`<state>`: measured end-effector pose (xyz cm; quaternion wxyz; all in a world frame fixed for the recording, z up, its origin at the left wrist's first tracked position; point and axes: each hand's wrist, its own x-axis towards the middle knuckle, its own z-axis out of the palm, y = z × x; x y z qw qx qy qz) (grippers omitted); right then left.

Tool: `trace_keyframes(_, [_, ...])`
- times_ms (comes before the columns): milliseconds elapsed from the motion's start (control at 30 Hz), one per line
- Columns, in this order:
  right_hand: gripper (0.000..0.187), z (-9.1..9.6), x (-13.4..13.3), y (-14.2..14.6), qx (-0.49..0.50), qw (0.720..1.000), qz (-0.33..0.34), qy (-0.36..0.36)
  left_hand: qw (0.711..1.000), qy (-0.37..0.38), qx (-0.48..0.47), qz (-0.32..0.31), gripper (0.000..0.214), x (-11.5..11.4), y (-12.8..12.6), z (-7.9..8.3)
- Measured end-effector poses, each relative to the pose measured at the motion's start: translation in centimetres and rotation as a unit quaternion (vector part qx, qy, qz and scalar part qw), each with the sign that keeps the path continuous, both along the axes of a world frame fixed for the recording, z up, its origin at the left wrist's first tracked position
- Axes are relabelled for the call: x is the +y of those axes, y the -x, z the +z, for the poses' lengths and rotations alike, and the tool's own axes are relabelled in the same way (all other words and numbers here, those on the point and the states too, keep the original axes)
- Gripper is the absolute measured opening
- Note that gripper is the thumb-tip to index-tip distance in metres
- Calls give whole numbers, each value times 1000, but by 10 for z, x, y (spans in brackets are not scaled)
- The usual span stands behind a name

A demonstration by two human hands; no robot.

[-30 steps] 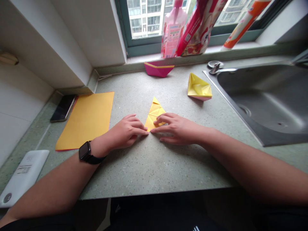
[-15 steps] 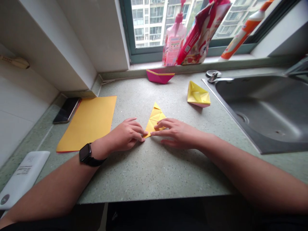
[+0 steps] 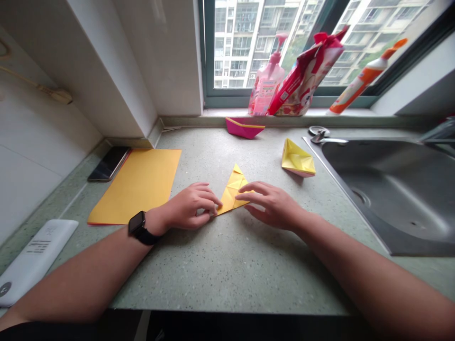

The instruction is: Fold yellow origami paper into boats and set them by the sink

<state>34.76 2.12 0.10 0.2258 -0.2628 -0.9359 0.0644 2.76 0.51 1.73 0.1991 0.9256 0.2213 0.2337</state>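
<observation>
A yellow folded paper triangle lies flat on the speckled green counter, its point facing the window. My left hand, with a black watch on the wrist, has its fingers curled and pinches the paper's near left corner. My right hand rests beside the paper's right edge with fingers spread, fingertips touching the paper.
A stack of orange paper sheets and a black phone lie to the left, a white device at the near left. A pink paper boat and a yellow paper boat sit farther back. Steel sink at right; bottles and pouch on the windowsill.
The camera has tilted up, showing more of the window. My left fingers have closed on the paper's near corner, and my right fingers have lifted and spread at its right edge.
</observation>
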Motion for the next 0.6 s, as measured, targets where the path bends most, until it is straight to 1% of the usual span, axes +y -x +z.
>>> trace_keyframes(100, [34,-3,8,-5,26,997,-74,-14,1000,-12,-10,21,18,-1,-3,-2])
trace_keyframes(167, [36,-5,12,-8,-1,993,-121,-5,999,-18,9,36,28,-1,-4,-5])
trace_keyframes(233, [40,-8,15,-9,-39,988,-149,9,997,-22,39,59,40,-1,-5,-7])
trace_keyframes(267, [39,-8,15,-9,-53,987,-153,14,996,-23,54,72,41,-1,-6,-9])
trace_keyframes(333, [36,-8,16,-8,-67,987,-148,20,993,-23,72,91,33,-1,-6,-11])
trace_keyframes(433, [35,-7,14,-7,-66,989,-132,26,991,-27,72,109,26,-2,-6,-13])
trace_keyframes(600, [34,-7,13,-6,-51,992,-113,25,983,-35,51,172,35,-1,-7,-16])
